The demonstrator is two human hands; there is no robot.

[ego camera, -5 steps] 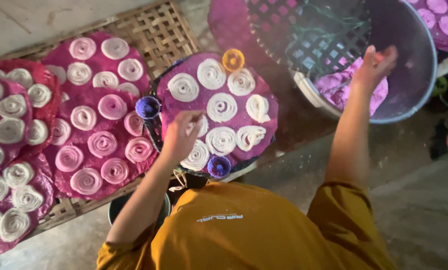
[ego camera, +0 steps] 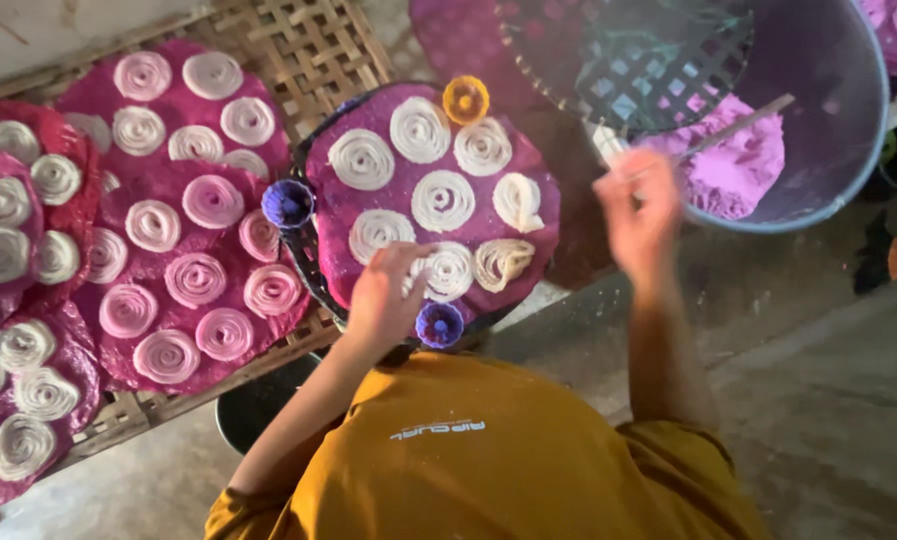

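Over the round purple tray (ego camera: 333, 180), the left hand (ego camera: 383, 295) pinches a white spiral (ego camera: 446, 270); right hand (ego camera: 636, 212), blurred, grip unclear.

Soft, even daylight; right hand (ego camera: 640, 212) motion-blurred, perhaps slightly overexposed.

A woven bamboo lattice rack (ego camera: 313, 45) runs along the left and far side, resting on a grey concrete floor (ego camera: 828, 400). Overlapping round magenta cloth mats (ego camera: 183, 250) lie directly on the rack at the left, each carrying pale coiled noodle spirals (ego camera: 196, 279). At the rack's right end sits a dark round tray (ego camera: 306, 262) covered with another magenta mat of spirals. To the far right stands a lavender plastic tub (ego camera: 848, 110).
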